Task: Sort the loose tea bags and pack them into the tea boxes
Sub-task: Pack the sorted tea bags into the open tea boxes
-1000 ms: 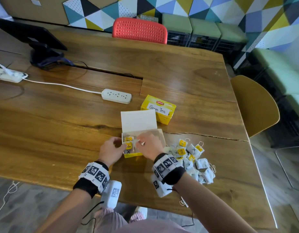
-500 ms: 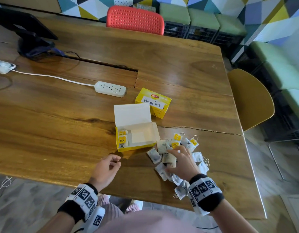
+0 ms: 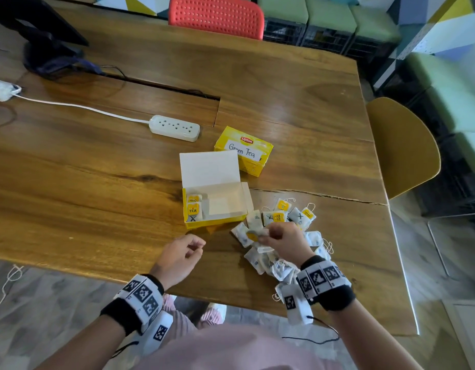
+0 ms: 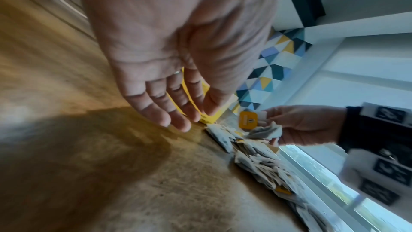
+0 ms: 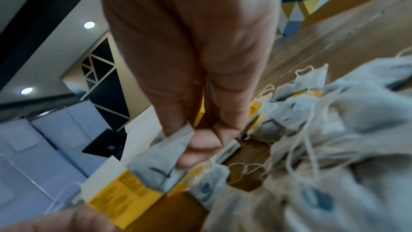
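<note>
An open yellow tea box (image 3: 217, 221) lies on the wooden table (image 3: 97, 182), lid flipped back. A few tagged tea bags (image 3: 194, 209) stand at its left end. Behind it lies a closed yellow box labelled Green Tea (image 3: 243, 152). A pile of loose tea bags (image 3: 289, 265) lies to the right of the open box. My right hand (image 3: 265, 236) is over the pile and pinches one tea bag (image 5: 165, 161) between thumb and fingers, lifted off the table. My left hand (image 3: 197, 247) hovers in front of the open box, fingers loosely curled and holding nothing.
A white power strip (image 3: 174, 128) with its cable lies left of the boxes. A dark monitor stand (image 3: 49, 57) sits at the far left. A red chair (image 3: 217, 16) stands behind the table and a yellow chair (image 3: 402, 148) at its right edge.
Both hands were at the open box a second ago. The right hand moved right to the pile and picked up a tea bag. The left hand drew back towards me.
</note>
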